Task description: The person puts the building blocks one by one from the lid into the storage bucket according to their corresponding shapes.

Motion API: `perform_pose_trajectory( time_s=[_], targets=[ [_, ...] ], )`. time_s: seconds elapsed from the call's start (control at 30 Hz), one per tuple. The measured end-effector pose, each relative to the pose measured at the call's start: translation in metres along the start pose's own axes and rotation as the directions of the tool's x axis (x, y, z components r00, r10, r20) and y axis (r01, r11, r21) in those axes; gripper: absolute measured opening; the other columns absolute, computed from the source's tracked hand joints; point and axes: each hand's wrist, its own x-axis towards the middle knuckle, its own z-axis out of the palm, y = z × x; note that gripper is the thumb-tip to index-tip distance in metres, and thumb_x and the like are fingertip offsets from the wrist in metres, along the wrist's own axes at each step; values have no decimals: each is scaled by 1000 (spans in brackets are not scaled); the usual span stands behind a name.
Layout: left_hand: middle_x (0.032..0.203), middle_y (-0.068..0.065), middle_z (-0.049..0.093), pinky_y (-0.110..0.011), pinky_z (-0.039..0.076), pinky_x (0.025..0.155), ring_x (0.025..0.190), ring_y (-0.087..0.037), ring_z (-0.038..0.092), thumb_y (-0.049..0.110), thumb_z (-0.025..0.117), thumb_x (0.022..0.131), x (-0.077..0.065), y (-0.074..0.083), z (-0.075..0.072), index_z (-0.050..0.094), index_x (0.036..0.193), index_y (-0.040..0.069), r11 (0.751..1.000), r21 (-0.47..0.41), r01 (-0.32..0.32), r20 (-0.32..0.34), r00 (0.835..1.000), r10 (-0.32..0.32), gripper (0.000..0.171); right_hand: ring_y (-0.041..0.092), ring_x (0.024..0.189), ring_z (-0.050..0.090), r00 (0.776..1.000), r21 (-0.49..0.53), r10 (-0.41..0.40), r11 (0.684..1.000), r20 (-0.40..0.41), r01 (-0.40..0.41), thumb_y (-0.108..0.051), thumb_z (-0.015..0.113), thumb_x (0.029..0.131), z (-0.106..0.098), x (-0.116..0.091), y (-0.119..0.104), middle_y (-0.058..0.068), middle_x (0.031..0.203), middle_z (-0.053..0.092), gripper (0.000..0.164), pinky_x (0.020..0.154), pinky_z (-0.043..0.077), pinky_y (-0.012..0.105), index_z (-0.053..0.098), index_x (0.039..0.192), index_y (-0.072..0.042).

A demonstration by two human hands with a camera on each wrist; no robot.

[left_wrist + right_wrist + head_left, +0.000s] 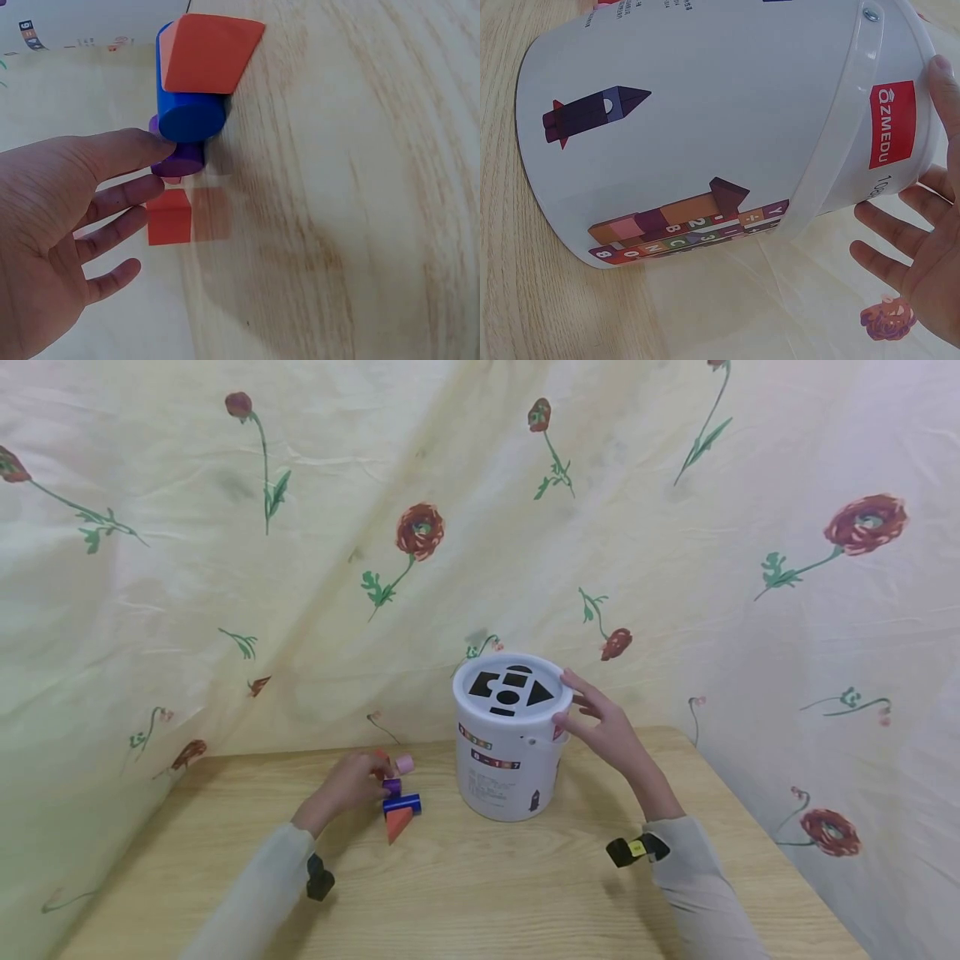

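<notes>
My left hand [356, 783] reaches among small blocks, thumb and forefinger on either side of a purple cylinder [180, 160]. Right beside that lies a blue cylinder [402, 804], with an orange triangular block [399, 823] against it. A red block [169, 217] is near the other fingertips in the left wrist view. Behind them sits a pink block [405, 764]. My right hand [607, 731] touches the upper rim of a white bucket [495, 777], its fingers spread and mostly straight. The bucket stands upright, its lid [489, 702] on top with several shaped holes.
A wooden table [480, 893] bears the bucket and blocks. Flowered cloth [315, 568] hangs behind the table and at both sides. The bucket's white handle [832, 127] lies down along its side.
</notes>
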Motion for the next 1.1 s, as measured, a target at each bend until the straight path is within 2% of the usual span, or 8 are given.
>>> perform_pose_trajectory(
  time_s=[0.13, 0.37, 0.7, 0.83, 1.1],
  targets=[
    [99, -2, 72, -43, 54, 89, 94, -18, 64, 8, 83, 83, 0, -1, 1, 77, 105, 11, 1000, 5, 23, 9, 1000, -23, 23, 39, 143, 46, 1000, 5, -4, 1000, 1, 4, -26, 71, 96, -1, 0, -1, 1, 168, 29, 71, 116, 35, 61, 37, 159, -24],
    [96, 0, 71, -42, 53, 87, 93, -18, 62, 10, 83, 83, 1, -4, 4, 78, 103, 12, 1000, 16, 26, 7, 1000, -26, 21, 39, 143, 46, 1000, -2, -9, 1000, -3, 9, -26, 71, 97, -1, 0, 0, 1, 168, 29, 70, 115, 36, 61, 38, 158, -23],
    [103, -4, 74, -46, 55, 92, 97, -21, 66, 9, 82, 84, 0, -4, 7, 76, 105, 10, 1000, -2, 30, 10, 999, -30, 22, 39, 143, 47, 1000, -9, -13, 1000, -9, 13, -27, 71, 97, 0, 0, 1, 1, 168, 30, 70, 115, 36, 61, 38, 158, -23],
    [99, -2, 72, -45, 53, 92, 95, -20, 63, 11, 83, 84, 0, -3, 7, 77, 103, 10, 999, 6, 42, 13, 999, -42, 20, 39, 142, 47, 1000, -7, -15, 1000, -11, 15, -27, 71, 97, 0, 0, 2, 2, 168, 30, 70, 115, 36, 61, 38, 158, -23],
    [94, -2, 70, -42, 55, 84, 89, -19, 62, 11, 84, 82, -2, -4, 6, 76, 100, 8, 999, 22, 37, 1, 999, -37, 20, 38, 142, 47, 1000, -9, -13, 1000, -12, 13, -29, 72, 96, 0, -1, 1, 0, 168, 29, 71, 115, 37, 61, 38, 158, -25]
  ],
)
